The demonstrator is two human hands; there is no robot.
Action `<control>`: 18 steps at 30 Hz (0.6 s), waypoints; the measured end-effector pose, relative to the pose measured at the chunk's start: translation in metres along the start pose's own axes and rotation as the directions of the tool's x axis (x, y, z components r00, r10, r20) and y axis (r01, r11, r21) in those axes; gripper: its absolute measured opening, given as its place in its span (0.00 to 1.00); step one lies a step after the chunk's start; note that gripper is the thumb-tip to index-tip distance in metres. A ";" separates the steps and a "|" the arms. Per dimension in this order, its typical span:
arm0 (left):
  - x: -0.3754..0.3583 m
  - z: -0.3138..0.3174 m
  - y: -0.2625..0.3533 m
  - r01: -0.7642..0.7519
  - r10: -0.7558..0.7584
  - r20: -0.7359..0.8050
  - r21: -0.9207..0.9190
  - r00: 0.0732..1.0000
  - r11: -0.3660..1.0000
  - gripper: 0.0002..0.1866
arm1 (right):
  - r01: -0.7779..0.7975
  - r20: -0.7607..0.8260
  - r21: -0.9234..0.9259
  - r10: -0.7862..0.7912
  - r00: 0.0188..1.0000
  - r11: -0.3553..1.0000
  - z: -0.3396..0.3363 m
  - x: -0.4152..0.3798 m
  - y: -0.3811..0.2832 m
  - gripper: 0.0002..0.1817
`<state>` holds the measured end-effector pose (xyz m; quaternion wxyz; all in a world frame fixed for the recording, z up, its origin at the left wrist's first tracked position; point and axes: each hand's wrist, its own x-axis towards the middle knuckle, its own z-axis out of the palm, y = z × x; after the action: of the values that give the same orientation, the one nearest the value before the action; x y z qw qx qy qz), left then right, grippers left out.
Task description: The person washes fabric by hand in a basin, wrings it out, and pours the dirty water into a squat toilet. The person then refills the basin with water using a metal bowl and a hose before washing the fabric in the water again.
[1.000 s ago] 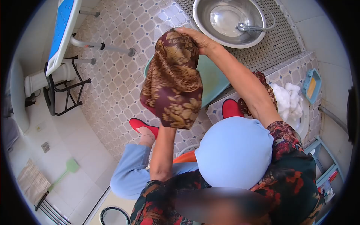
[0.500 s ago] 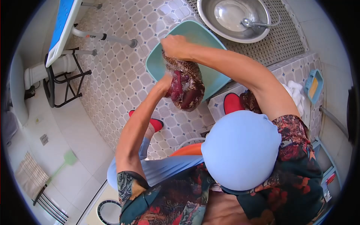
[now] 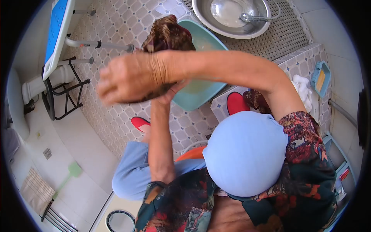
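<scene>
A wet, dark red and brown patterned cloth (image 3: 168,36) is bunched up at the left side of a pale green basin (image 3: 210,44), partly over its rim. My right hand (image 3: 129,75) reaches across to the left, blurred by motion, its fingers curled round part of the cloth. Below it, my left hand (image 3: 172,94) grips the cloth from underneath; most of its fingers are hidden behind my right wrist. Cloudy water lies in the basin.
A steel bowl (image 3: 199,8) with a shower head (image 3: 247,17) stands on a perforated mat (image 3: 286,33). To the left are a blue-seated stool (image 3: 56,33) and a black metal frame (image 3: 48,94). A soap dish (image 3: 325,89) and white cloth (image 3: 303,91) lie right.
Both hands have moved with the cloth from over the basin toward the left. My right hand has swung down and left across my left hand, and the cloth's bunched end now points up.
</scene>
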<state>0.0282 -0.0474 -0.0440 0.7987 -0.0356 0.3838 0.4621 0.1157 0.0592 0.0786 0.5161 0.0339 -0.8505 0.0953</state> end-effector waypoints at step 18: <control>0.018 -0.037 -0.032 -0.724 0.755 0.038 0.316 0.655 0.613 0.32 | 0.058 -0.259 0.447 0.067 0.964 0.893 -0.020 -0.037 -0.067 0.06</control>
<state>0.0361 -0.0680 -0.0907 0.5120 0.2260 0.4692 0.6831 0.1609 -0.0041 0.0630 0.6039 0.1377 -0.7278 0.2946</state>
